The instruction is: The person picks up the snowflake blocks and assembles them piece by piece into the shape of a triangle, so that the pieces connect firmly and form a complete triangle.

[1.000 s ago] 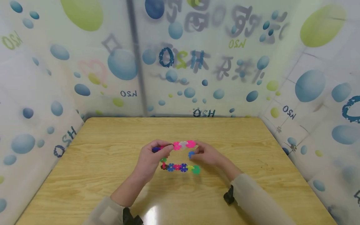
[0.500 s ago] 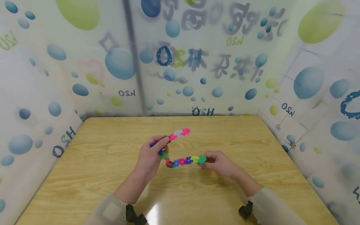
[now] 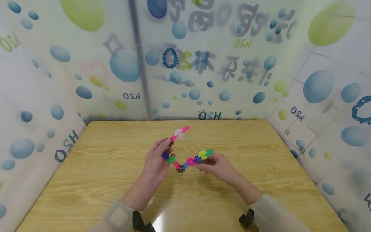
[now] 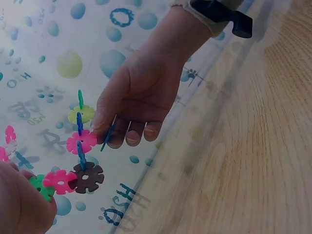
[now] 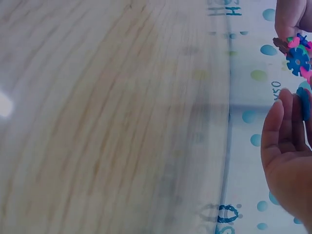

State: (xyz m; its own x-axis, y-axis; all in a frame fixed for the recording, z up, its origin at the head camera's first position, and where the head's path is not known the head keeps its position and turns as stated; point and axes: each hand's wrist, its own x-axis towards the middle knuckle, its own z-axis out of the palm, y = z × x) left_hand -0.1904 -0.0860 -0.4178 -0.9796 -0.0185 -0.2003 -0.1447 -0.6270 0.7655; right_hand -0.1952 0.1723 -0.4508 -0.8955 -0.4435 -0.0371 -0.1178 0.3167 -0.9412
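Note:
My left hand (image 3: 156, 161) pinches the middle of a bent chain of interlocking snowflake discs between thumb and fingers. One arm of the chain rises to a white disc (image 3: 178, 132) and a pink tip (image 3: 185, 129). The other dips to a brown disc (image 3: 181, 168), then climbs through a pink disc (image 3: 191, 161) and a yellow disc (image 3: 202, 155) to a green end disc (image 3: 210, 152). My right hand (image 3: 221, 167) pinches a separate blue disc (image 4: 108, 137), seen edge-on in the left wrist view, close beside the chain's pink disc. My left fingers hide some discs.
A light wooden table (image 3: 116, 145) lies under both hands, with the chain held above it. Walls (image 3: 185, 106) printed with blue and green bubbles close in the back and sides.
The chain has turned in my left hand, so its white end points farther away and its green end rises. My right hand went down to the right, then came back leftward along the chain.

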